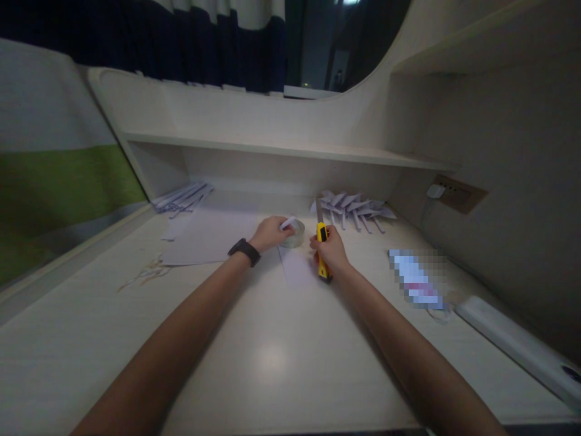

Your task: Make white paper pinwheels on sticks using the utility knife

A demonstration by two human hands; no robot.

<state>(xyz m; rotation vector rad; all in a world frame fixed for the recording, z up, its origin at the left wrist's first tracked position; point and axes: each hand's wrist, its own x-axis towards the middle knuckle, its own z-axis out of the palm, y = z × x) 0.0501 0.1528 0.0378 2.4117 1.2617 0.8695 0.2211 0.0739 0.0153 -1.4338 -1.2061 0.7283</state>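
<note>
Tape roll (294, 235) pinned under left hand (269, 234), right hand (333, 251) fisted around yellow utility knife (321, 249): best cut away from fingers.

Tape roll (294, 235) on desk (272, 357), left of knife (322, 251); folded papers (354, 209) behind, perhaps planes.

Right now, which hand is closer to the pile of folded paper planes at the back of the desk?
Right. The right hand, holding a yellow knife, sits just in front of the paper planes; the left hand rests on the tape roll, farther left.
</note>
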